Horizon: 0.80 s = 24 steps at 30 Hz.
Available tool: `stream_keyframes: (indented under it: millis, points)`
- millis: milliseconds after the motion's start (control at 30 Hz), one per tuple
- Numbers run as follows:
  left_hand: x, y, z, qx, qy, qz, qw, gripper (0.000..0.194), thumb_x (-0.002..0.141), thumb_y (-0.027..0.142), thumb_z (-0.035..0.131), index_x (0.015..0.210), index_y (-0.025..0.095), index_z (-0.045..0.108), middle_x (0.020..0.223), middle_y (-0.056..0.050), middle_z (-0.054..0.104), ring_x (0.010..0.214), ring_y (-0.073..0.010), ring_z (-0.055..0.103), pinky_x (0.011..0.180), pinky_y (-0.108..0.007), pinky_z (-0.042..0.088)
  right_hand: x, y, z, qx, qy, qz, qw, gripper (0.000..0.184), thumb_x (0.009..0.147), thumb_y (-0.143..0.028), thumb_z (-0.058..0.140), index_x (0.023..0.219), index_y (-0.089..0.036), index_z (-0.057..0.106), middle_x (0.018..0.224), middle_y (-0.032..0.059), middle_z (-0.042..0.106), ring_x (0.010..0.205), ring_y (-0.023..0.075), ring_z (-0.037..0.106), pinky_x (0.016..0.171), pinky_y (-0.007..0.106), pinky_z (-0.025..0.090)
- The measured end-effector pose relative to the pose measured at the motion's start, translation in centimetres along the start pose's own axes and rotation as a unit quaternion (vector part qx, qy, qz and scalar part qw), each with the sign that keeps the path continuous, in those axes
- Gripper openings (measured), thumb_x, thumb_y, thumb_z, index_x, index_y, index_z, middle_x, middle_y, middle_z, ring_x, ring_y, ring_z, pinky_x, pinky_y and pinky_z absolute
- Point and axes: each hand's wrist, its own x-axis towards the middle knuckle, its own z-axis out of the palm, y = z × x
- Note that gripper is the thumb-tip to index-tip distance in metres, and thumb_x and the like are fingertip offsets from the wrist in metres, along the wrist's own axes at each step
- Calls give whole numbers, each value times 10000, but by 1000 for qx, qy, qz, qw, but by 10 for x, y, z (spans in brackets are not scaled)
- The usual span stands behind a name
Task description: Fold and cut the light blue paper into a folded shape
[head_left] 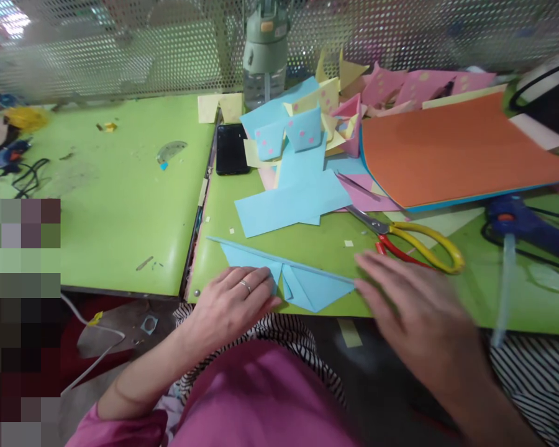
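A folded light-blue paper piece [307, 282] lies at the near edge of the green table [121, 205], with pointed flaps turned down. My left hand [235, 304], a ring on one finger, lies flat on its left part with fingers stretched out. My right hand [410, 304] is blurred by motion; its outstretched fingers touch the paper's right tip. Neither hand grips anything.
Yellow-and-red scissors [414, 242] lie just beyond my right hand. Blue paper sheets [293, 198], dotted folded pieces [302, 130], an orange sheet [451, 152], a black phone [230, 149], a bottle [264, 56] and a blue glue gun [526, 226] crowd the table. A mesh screen stands behind.
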Motion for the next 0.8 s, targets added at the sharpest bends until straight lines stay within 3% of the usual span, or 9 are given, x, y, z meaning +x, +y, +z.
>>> stream_keyframes:
  millis: [100,200,367,533,800]
  points:
    - [-2,-1,2,10,-19,4,1000,170,947,248,556,1076,150,608,1107,-62,708,942,-183,663,806,-325,548,11,-30,15,57,-28,-11,998,320,937,-235,556,1251,-177,583,1090,97,719,940,232,652,839,376,446]
    - [-2,0,3,16,-33,-3,999,287,966,204,509,1242,134,546,1137,-82,692,956,-171,647,817,-314,537,16,-43,27,83,-35,-22,996,248,937,-224,564,1168,-171,637,1013,80,730,883,208,639,792,361,421]
    - [1,0,3,29,-8,-46,998,404,957,280,524,1317,97,510,1251,-130,638,1034,-235,591,863,-371,519,14,-45,29,62,-26,-37,997,209,922,-260,594,1101,-195,682,943,70,718,842,201,601,772,355,396]
    - [1,-2,2,16,-37,-60,997,342,967,347,513,1228,140,589,1242,-65,663,1091,-248,550,895,-404,471,11,-46,28,61,-37,-45,996,210,937,-282,562,1065,-181,695,971,85,716,865,210,584,774,356,387]
    - [4,-4,2,-1,-94,-68,993,395,986,376,454,1301,160,552,1264,-69,640,1108,-250,537,933,-427,437,13,-48,30,77,-60,-32,995,219,940,-305,549,1077,-191,674,982,95,703,890,233,591,788,376,405]
